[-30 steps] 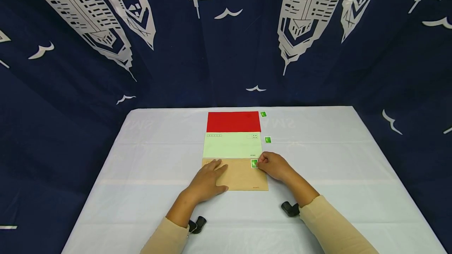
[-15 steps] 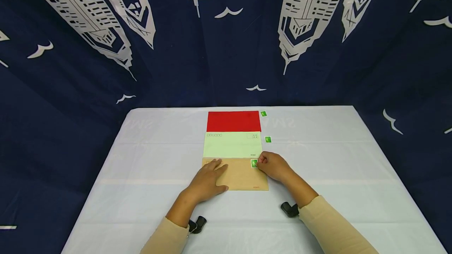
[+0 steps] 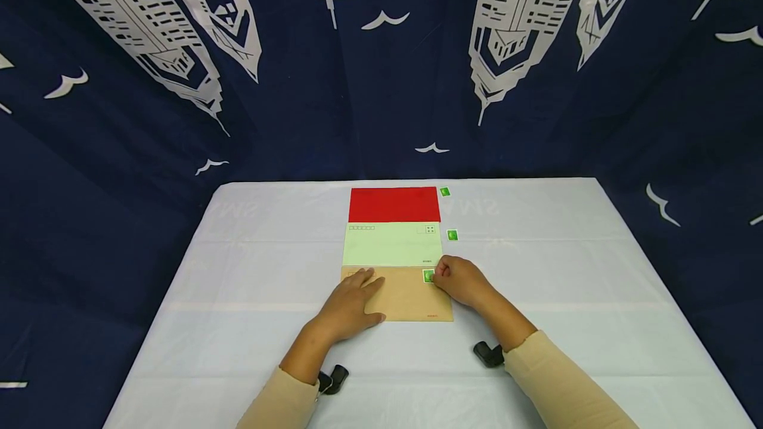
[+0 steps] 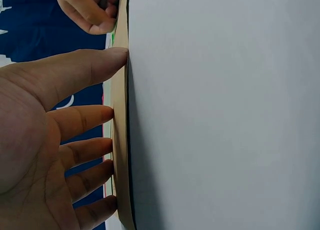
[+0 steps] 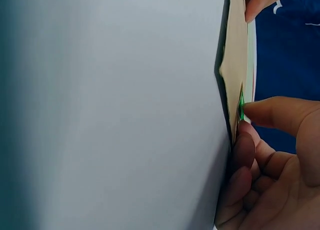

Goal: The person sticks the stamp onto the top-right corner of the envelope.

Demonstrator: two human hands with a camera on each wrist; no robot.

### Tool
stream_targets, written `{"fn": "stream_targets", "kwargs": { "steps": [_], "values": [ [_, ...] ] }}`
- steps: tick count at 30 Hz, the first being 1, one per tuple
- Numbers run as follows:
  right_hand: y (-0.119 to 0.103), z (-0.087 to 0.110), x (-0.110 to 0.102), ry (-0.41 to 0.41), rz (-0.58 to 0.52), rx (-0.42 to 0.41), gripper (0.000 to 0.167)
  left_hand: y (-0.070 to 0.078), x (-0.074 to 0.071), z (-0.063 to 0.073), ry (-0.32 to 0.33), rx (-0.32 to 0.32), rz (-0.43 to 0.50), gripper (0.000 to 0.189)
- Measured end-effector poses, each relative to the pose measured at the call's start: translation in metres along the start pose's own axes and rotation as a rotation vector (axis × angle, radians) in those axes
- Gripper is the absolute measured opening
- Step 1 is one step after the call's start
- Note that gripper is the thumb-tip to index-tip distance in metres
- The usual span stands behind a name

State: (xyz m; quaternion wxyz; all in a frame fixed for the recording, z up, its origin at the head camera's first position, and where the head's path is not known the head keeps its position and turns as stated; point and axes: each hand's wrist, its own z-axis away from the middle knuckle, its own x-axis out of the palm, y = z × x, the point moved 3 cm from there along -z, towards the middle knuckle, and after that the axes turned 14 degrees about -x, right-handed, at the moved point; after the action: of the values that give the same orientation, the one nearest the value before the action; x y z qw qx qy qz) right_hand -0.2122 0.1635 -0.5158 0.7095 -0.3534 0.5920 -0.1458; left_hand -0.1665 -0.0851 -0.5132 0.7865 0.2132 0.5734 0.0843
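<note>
A brown envelope (image 3: 405, 300) lies nearest the person on the white table. My left hand (image 3: 348, 306) rests on its left half, fingers spread and fairly straight; the left wrist view shows thumb and fingertips touching the paper. My right hand (image 3: 463, 281) is at the envelope's upper right corner. There it pinches the edge of a green stamp (image 3: 428, 276) with a white border between thumb and curled forefinger, as the right wrist view (image 5: 241, 107) also shows. The stamp sits at that corner, its far edge tilted. Behind lie a pale green envelope (image 3: 390, 247) and a red envelope (image 3: 393, 205).
Two more green stamps lie to the right of the envelopes, one stamp (image 3: 452, 235) beside the pale green envelope and another stamp (image 3: 444, 192) by the red one. White cloth covers the table (image 3: 238, 323). A dark blue printed curtain (image 3: 381, 85) hangs behind.
The stamp and the right fingertips have shifted very slightly to the left. The left hand and the envelopes stay where they were.
</note>
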Motion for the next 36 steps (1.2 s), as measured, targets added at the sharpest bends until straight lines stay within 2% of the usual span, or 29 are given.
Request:
{"fn": "stream_targets", "kwargs": {
  "steps": [6,14,22,36],
  "values": [
    [0.0025,0.0023,-0.0014,-0.011,-0.031,-0.027,0.013,-0.0007,0.0008,-0.0007,0.002,0.002,-0.004,0.071],
    [0.0047,0.0031,-0.0005,-0.056,-0.012,-0.068,0.034,0.0003,0.0007,-0.0005,-0.004,-0.006,0.002,0.071],
    [0.0042,0.0027,0.0006,-0.053,0.009,-0.096,0.031,0.0007,0.0003,-0.0002,-0.004,-0.011,0.000,0.071],
    [0.0044,0.0024,0.0010,-0.038,0.016,-0.097,0.028,0.0015,-0.0001,0.0002,-0.003,-0.011,0.003,0.072]
  ]
}}
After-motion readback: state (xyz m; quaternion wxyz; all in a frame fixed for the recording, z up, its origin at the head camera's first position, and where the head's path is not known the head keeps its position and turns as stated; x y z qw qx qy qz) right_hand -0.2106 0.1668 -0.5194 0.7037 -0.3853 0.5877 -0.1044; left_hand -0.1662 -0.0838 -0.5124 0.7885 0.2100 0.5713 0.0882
